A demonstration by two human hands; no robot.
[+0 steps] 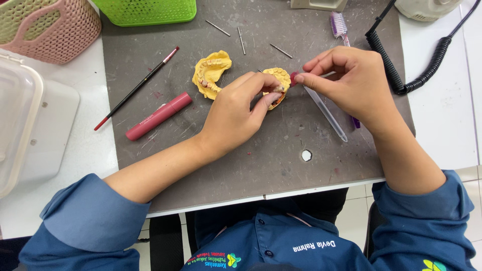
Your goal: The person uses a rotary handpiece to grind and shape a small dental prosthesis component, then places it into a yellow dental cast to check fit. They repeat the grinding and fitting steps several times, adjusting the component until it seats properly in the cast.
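The left hand point(236, 113) steadies a yellow cast point(277, 83) on the grey mat point(211, 150), fingers curled over it and thumb tucked under its near edge, so the piece sits fixed and slightly raised toward the other hand. The grip is firm but not clenched; the fingertips press along the toothed rim. The right hand point(349, 80) comes in from the side, thumb and forefinger pinched shut on a small pink bit point(295, 78), held right against the cast's far edge. It may be wax, though it is too small to tell. The remaining right fingers are folded loosely and hold nothing.

A second cast point(211, 73) lies just left of the first, teeth up, within easy reach. A clear tube point(326, 113) lies under the right hand on the mat, and a toothbrush point(339, 25) sits beyond it. Three metal pins point(241, 40) lie near the mat's far edge. A thin brush point(136, 89) and a pink pen point(158, 116) rest well to the left, apart from the work. A coiled black cable point(401, 83) runs along the mat's right side.
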